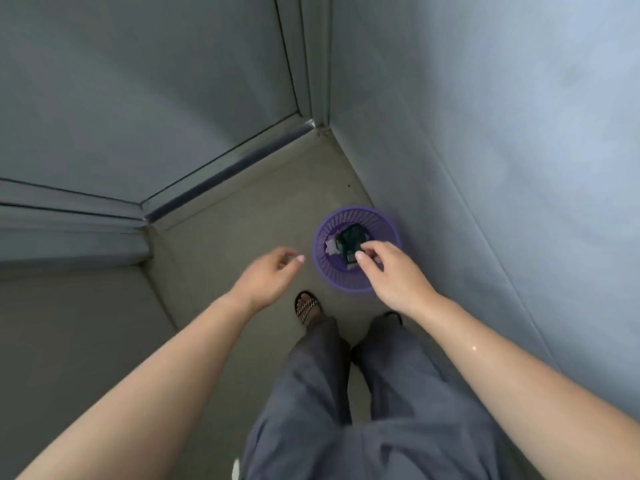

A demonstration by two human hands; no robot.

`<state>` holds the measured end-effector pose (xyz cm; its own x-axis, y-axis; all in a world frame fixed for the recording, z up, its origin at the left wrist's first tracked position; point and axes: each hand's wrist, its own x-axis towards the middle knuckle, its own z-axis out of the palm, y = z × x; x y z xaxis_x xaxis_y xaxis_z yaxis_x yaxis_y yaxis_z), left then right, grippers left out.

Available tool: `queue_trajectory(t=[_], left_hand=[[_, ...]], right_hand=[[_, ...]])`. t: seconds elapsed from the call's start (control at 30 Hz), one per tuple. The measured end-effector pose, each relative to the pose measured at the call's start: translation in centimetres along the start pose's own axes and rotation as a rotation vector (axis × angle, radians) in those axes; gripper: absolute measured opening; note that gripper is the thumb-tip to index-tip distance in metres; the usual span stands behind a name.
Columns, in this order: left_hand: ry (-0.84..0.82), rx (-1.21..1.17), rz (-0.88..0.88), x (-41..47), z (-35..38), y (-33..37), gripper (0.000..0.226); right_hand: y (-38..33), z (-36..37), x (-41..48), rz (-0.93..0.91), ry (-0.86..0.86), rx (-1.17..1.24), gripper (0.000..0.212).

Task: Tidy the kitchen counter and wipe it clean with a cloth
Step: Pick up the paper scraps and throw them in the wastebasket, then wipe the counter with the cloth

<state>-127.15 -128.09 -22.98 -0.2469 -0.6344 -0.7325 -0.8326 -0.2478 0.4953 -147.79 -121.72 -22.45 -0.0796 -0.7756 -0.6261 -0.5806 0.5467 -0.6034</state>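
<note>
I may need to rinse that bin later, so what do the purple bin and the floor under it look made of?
The purple bin looks like moulded plastic with a dull sheen: its wall is a grid of thin ribs and slots in one even colour. The floor looks like smooth tile or sealed concrete, beige and slightly matte; no clear grout lines show, so it stays open which.
</note>
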Motion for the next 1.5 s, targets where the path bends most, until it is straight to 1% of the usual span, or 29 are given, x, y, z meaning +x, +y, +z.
queue_trajectory(t=[0.13,0.23,0.33,0.4,0.47,0.57,0.73,0.93,1.1,1.17,1.33,1.37,1.43,1.5], left_hand=[[0.096,-0.157,0.073,-9.6,-3.5,4.2,0.027],[0.166,-0.245,0.151,-15.6,-4.2,5.7,0.021],[0.292,-0.353,0.198,-20.8,-3.9,5.9,0.018],[0.375,-0.413,0.208,-24.2,-3.0,5.4,0.019],[0.405,-0.441,0.185,-26.4,-1.8,5.1,0.020],[0.536,-0.568,0.100,-30.9,1.8,4.1,0.021],[0.737,-0.823,-0.037,-38.3,10.6,2.9,0.026],[1.006,-1.042,-0.271,-46.6,19.9,0.1,0.015],[1.254,-1.231,-0.450,-53.7,26.2,-3.0,0.025],[1.333,-1.296,-0.513,-56.0,28.6,-4.4,0.029],[1.427,-1.431,-0.616,-60.3,32.9,-9.3,0.032],[1.442,-1.441,-0.627,-61.4,33.5,-10.8,0.029],[1.459,-1.458,-0.641,-64.0,34.6,-14.1,0.016],[1.497,-1.437,-0.666,-67.2,35.4,-17.6,0.011]], right_hand=[[-5.9,-3.6,-8.6,-0.099,0.062,0.127,0.034],[-8.7,-5.0,-13.4,-0.159,0.095,0.209,0.030],[-10.8,-5.8,-16.8,-0.260,0.079,0.210,0.034],[-11.8,-5.8,-19.2,-0.364,0.037,0.182,0.039],[-11.9,-5.7,-21.0,-0.424,-0.002,0.185,0.042],[-10.7,-4.8,-24.4,-0.478,-0.140,0.134,0.035],[-8.2,-3.0,-27.6,-0.513,-0.327,0.022,0.023],[-9.5,3.0,-32.3,-0.716,-0.647,-0.239,0.024],[-10.5,9.2,-37.9,-0.816,-0.899,-0.413,0.026],[-10.5,12.1,-40.3,-0.827,-0.983,-0.468,0.026],[-10.3,21.0,-46.6,-0.920,-1.115,-0.599,0.019],[-10.3,23.0,-47.9,-0.949,-1.141,-0.628,0.019],[-10.6,26.8,-50.5,-1.013,-1.167,-0.667,0.021],[-11.5,30.6,-53.0,-1.051,-1.174,-0.683,0.020]])
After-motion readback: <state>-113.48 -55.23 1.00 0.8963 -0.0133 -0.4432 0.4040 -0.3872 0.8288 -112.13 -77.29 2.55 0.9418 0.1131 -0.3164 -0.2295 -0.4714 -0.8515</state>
